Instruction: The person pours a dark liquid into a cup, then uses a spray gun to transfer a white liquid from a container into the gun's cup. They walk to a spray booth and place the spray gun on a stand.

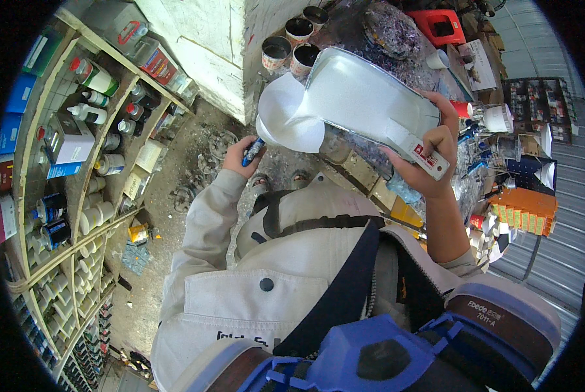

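My right hand [430, 144] grips the right end of a long tray [371, 88] with a silvery, wet-looking inside, tilted toward the left. Against the tray's near right end, between the same fingers, is a flat white scraper [431, 161] with a red mark. A curled white paper sheet or funnel [286, 108] meets the tray's left end; what lies beneath it is hidden. Closed fingers of my left hand [242, 157] hold a small blue-handled tool [253, 151] just under the paper's left edge. Its kind is hidden.
Several dark-filled cups [277, 52] stand behind the tray on a stained bench [397, 32]. Shelves with bottles [96, 77] and cups line my left. An orange bin [524, 210] and a red box [438, 27] sit right. Blue respirator parts [351, 359] show below.
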A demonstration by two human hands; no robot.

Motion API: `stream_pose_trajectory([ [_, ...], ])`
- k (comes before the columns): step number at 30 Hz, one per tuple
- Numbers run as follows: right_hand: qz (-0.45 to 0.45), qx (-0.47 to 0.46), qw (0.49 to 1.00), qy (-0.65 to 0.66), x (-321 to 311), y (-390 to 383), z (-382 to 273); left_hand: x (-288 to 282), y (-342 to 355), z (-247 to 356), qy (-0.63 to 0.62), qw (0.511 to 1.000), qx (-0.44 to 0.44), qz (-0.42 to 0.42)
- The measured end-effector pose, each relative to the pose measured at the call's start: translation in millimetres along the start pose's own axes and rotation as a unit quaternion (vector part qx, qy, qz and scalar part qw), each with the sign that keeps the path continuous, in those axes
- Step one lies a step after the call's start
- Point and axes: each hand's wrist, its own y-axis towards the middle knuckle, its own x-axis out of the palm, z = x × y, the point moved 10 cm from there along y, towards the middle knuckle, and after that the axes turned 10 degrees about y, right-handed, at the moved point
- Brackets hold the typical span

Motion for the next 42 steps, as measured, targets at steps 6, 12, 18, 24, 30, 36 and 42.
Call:
stream_pose_trajectory([
  [6, -0.006, -0.007, 1.000, -0.006, 2, 1, -4, -2, 0, 2, 0.024, 1.000, -0.003, 0.004],
  [12, -0.005, -0.008, 1.000, -0.003, 3, 1, -6, -4, 0, 9, 0.025, 0.999, 0.019, 0.006],
  [18, -0.005, -0.003, 1.000, -0.002, 4, 1, -5, -1, 1, 7, 0.024, 1.000, 0.011, -0.002],
  [24, -0.005, 0.000, 1.000, -0.007, 5, 2, -6, 0, 1, 6, 0.021, 1.000, 0.016, 0.005],
  [30, -0.005, 0.000, 1.000, -0.003, 6, 2, -6, 2, 0, 0, 0.019, 1.000, 0.014, 0.006],
  [36, -0.007, -0.002, 1.000, 0.004, 7, 3, -5, -1, -1, 0, 0.031, 0.999, 0.031, 0.028],
  [42, -0.007, -0.002, 1.000, 0.009, 8, 4, -5, 0, -1, 2, 0.028, 0.999, 0.029, 0.021],
])
